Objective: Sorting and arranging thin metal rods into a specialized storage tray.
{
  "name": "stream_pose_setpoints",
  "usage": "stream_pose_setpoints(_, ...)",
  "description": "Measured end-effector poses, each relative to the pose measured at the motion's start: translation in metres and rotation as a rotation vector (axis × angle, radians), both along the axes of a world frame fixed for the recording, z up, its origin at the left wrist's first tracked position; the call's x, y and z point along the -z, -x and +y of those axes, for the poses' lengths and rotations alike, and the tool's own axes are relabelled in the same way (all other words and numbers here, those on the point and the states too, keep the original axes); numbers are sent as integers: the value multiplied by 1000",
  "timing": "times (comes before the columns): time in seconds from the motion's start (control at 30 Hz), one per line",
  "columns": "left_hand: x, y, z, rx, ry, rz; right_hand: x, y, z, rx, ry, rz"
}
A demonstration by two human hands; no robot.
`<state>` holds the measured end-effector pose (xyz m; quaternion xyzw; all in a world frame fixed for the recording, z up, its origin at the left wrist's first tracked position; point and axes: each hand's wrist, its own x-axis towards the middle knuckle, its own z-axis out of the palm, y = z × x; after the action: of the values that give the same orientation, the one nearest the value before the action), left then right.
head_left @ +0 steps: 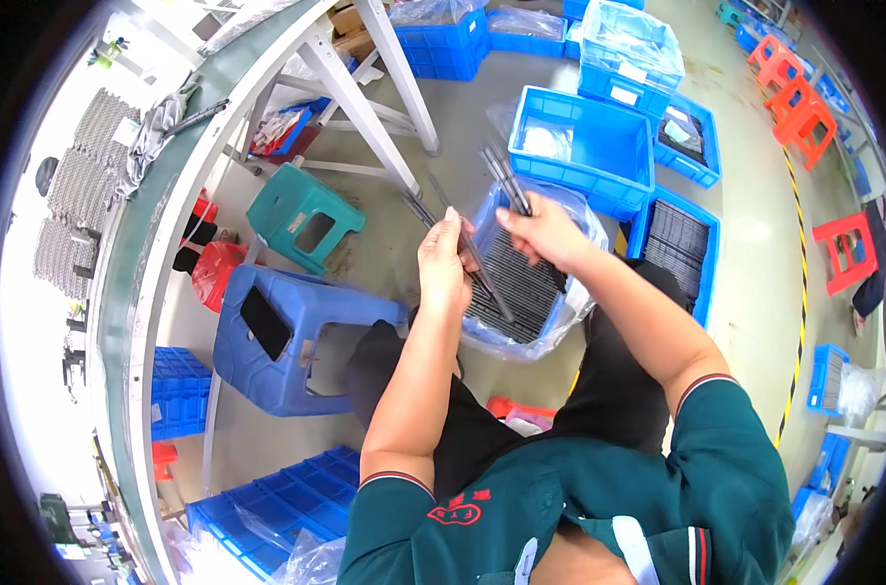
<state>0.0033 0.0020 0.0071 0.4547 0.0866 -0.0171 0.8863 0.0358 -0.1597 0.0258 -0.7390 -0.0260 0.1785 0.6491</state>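
Between my knees stands a blue bin lined with clear plastic [577,310], filled with rows of thin dark grey strips [521,292]. Over its left side, my left hand [444,261] is closed round a few slim dark strips [420,209], which slant across it. One longer strip reaches down toward the bin. My right hand [552,234] grips a small bundle of similar strips [504,174], their far ends fanned slightly and pointing up and away. Its fingers wrap the near end of the bundle, above the bin's right part. The exact number in each hand cannot be made out.
A blue crate [584,175] stands beyond the bin; another crate of dark strips [675,239] is at its right. On the left are a blue stool [257,375] with a black phone-like slab [264,322], a green stool [285,210] and a long workbench [160,253].
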Motion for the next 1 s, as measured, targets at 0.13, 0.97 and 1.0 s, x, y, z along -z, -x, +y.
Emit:
stream_pose_setpoints(0.13, 1, 9, -4, 294, 25, 130, -10, -11, -3, -20, -378, 199)
stream_pose_setpoints(0.97, 2, 13, 7, 619, 165, 151, 7, -18, 9, -237, -176, 186)
stream_pose_setpoints(1.0, 10, 13, 11, 626, 141, 158, 4, -15, 12, -271, -64, 145)
